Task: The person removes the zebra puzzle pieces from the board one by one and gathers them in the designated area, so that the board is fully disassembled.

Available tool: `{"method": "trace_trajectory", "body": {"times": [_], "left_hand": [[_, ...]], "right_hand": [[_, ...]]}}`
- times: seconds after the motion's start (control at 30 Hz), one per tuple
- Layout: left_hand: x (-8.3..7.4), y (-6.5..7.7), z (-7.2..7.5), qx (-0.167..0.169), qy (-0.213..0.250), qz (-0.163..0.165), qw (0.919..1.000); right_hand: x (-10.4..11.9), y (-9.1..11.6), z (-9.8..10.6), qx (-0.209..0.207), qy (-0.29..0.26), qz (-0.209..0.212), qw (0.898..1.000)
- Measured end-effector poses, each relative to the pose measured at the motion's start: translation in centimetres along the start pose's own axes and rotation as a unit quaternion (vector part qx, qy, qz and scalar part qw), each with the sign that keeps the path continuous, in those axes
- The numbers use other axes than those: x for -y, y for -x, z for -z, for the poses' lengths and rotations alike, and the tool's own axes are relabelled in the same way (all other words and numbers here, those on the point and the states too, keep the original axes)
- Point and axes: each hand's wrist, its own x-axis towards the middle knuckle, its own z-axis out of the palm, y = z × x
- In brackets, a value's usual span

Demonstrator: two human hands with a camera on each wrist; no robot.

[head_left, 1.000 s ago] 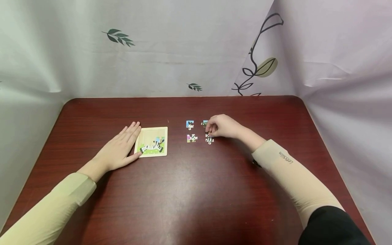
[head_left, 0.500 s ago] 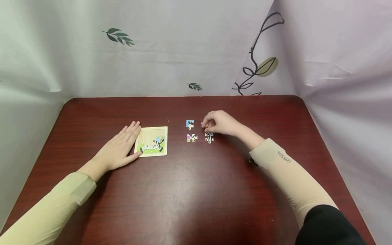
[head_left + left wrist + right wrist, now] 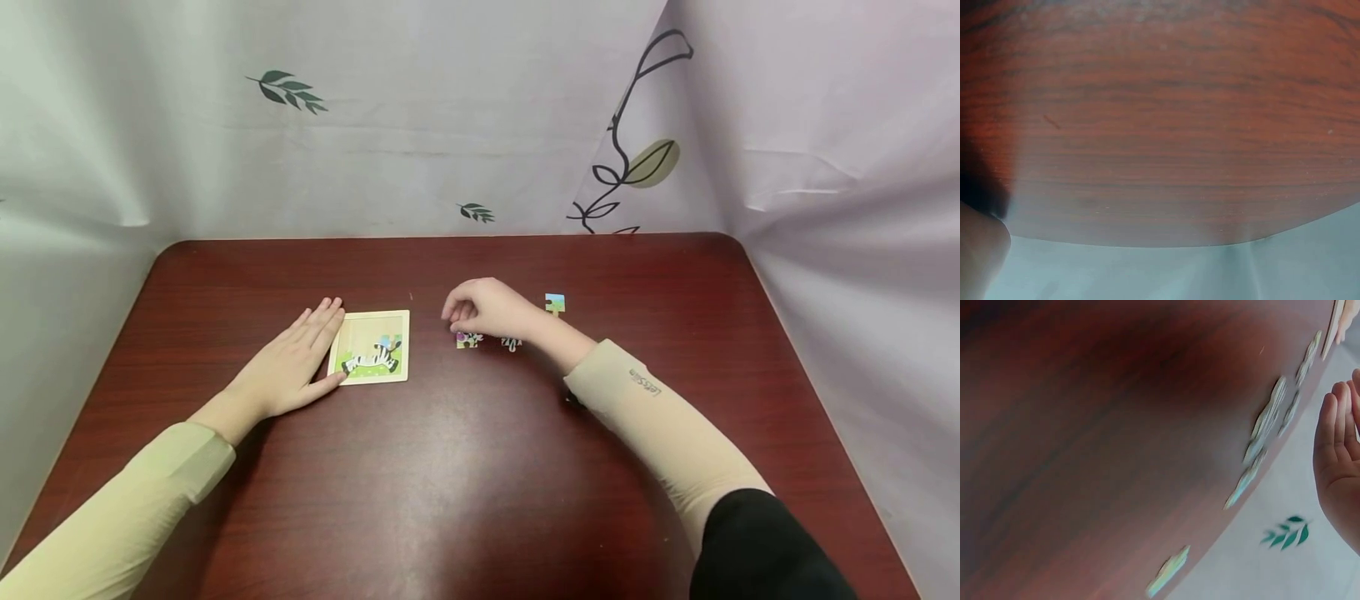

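Head view: main hazard, in my judgement, sits at the right hand [image 3: 489, 308], which is over the loose pieces and screens some of them. A piece hidden beneath could be nudged askew by a fingertip, the cause being blocked sight. Pink-marked piece [image 3: 468, 340] lies just on the near side of the thumb; striped piece [image 3: 512, 344] is partly covered by the wrist, so a low sideways sweep would probably drag it. Blue-and-green piece [image 3: 555, 302] lies beyond the forearm, apart from the others, and looks less exposed. Right wrist view shows thin, flat pieces on the table [image 3: 420, 483]; a pinch at such an edge may well slip, sending the piece skidding. Second hazard: uneven pressure from the left hand [image 3: 296, 362] could shift the puzzle frame [image 3: 406, 354] and jar the zebra picture [image 3: 371, 358] partly assembled inside it, its upper left area being bare backing. Frame lies flat on the left half of the table, well apart from the right hand. Hand states: right, fingers loosely curled, thumb below with a small gap; no piece seen in it, and contact with any piece cannot be told. Left, palm down, fingers extended, fingertips and thumb at the left edge of the frame, apparently steadying it, gripping nothing. Left wrist view adds little beyond tabletop.
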Motion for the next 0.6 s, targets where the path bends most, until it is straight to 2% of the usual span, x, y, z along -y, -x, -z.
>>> {"method": "trace_trajectory", "body": {"times": [0.3, 0.6], "left_hand": [[-0.1, 0.0, 0.2, -0.001, 0.000, -0.002, 1.0000], [-0.3, -0.1, 0.4, 0.004, 0.005, 0.000, 1.0000]], "right_hand": [[2.0, -2.5, -2.5, 0.022, -0.003, 0.008, 1.000], [3.0, -4.4, -3.6, 0.020, 0.005, 0.030, 0.999]]}}
